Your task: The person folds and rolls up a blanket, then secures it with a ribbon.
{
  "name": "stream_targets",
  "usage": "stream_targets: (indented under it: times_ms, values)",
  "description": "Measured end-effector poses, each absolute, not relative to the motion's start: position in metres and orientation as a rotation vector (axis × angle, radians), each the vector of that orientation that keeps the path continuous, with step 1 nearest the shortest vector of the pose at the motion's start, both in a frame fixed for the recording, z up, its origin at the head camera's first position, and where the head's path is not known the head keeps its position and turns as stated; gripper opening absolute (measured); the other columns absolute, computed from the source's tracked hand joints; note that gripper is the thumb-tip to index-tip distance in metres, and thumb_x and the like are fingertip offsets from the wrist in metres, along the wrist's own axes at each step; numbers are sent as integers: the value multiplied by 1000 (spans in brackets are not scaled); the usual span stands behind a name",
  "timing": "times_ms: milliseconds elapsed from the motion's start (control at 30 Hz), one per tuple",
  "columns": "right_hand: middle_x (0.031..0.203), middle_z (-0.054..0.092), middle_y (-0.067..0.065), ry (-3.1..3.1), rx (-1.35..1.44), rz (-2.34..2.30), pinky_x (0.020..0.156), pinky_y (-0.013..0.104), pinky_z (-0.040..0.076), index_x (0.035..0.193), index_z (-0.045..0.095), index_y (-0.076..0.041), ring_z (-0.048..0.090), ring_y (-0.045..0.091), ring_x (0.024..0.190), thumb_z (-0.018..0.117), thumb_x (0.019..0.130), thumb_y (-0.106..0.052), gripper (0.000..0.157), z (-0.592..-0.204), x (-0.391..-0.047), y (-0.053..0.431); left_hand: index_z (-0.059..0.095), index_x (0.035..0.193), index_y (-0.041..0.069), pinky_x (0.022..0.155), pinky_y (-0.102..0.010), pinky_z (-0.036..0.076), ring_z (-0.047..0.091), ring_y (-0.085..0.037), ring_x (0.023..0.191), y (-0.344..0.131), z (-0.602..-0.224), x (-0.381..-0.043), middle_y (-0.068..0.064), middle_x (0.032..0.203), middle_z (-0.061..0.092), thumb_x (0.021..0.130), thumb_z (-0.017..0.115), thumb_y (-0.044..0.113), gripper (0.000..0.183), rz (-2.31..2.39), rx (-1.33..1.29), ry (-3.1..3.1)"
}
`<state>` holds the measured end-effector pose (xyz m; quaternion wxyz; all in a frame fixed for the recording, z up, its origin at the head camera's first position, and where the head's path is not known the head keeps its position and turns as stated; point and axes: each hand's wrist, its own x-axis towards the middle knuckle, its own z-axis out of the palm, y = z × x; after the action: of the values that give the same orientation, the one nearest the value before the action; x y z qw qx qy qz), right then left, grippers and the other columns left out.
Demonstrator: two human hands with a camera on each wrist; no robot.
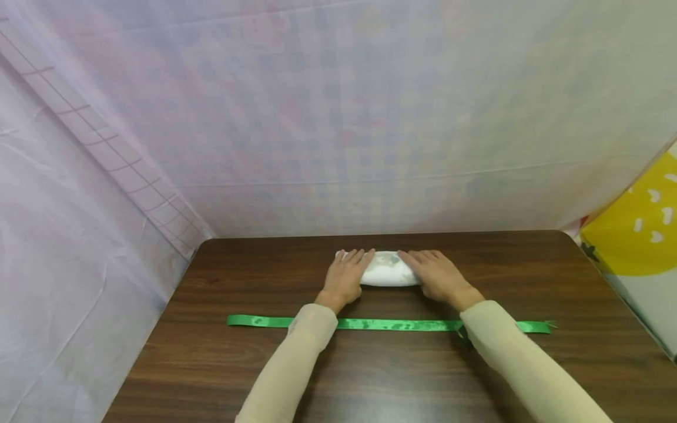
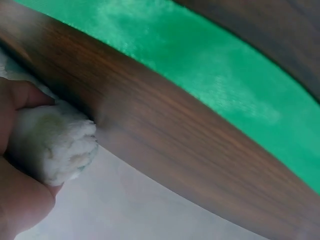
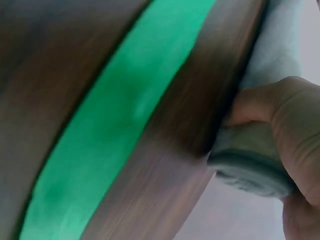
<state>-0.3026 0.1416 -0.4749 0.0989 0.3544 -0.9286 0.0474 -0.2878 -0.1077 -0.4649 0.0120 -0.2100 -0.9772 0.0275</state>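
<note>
A rolled-up white towel [image 1: 390, 275] with faint greenish patches lies crosswise near the far edge of the brown table. My left hand [image 1: 345, 277] grips its left end; in the left wrist view the thumb and a finger close round the fluffy towel end [image 2: 65, 147]. At the right end, my right hand [image 1: 438, 276] holds the roll the same way. The right wrist view shows the coiled layers of the towel [image 3: 252, 172] beside that hand's thumb. Part of the roll is hidden beneath both hands.
A shiny green ribbon [image 1: 396, 325] stretches across the wooden table [image 1: 370, 376] nearer to me, passing under both forearms. Pale curtains [image 1: 338, 117] hang behind the table and on the left. A yellow patterned cloth [image 1: 640, 229] hangs at the right.
</note>
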Motion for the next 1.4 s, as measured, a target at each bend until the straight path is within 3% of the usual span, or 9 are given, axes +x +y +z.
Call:
stream_targets:
  times_ms: [367, 633, 867, 1233, 1400]
  values:
    - [135, 58, 19, -2618, 1142, 21, 108, 55, 38, 148, 40, -6, 55, 39, 123, 78, 77, -1, 81, -471, -291, 154, 21, 159, 22, 121, -41, 20, 33, -22, 146, -121, -456, -282, -3, 158, 37, 87, 70, 10, 87, 122, -745, -3000]
    - [137, 57, 19, -2517, 1243, 48, 106, 54, 41, 149, 39, -8, 56, 39, 122, 82, 75, -7, 86, -461, -278, 159, 26, 158, 19, 121, -41, 20, 32, -22, 147, -134, -455, -285, -3, 158, 37, 83, 73, 7, 89, 88, -845, -2912]
    - [138, 55, 21, -2430, 1321, 65, 98, 51, 48, 146, 44, -7, 59, 37, 115, 92, 65, -18, 95, -451, -263, 159, 28, 157, 18, 122, -42, 19, 31, -22, 147, -144, -456, -289, -2, 158, 38, 82, 73, 6, 89, 64, -909, -2849]
    - [123, 66, 17, -2123, 1392, 49, 89, 46, 52, 133, 57, -3, 63, 32, 105, 89, 59, -30, 85, -442, -237, 146, 28, 158, 19, 122, -41, 18, 28, -20, 149, -146, -456, -290, -1, 159, 35, 85, 73, 9, 87, 110, -897, -2851]
    - [123, 67, 13, -2015, 1421, 122, 94, 54, 46, 131, 58, -2, 62, 34, 110, 91, 53, -37, 91, -441, -227, 138, 27, 158, 20, 122, -42, 18, 27, -19, 149, -142, -456, -291, -1, 159, 35, 81, 79, 11, 93, 118, -906, -2842]
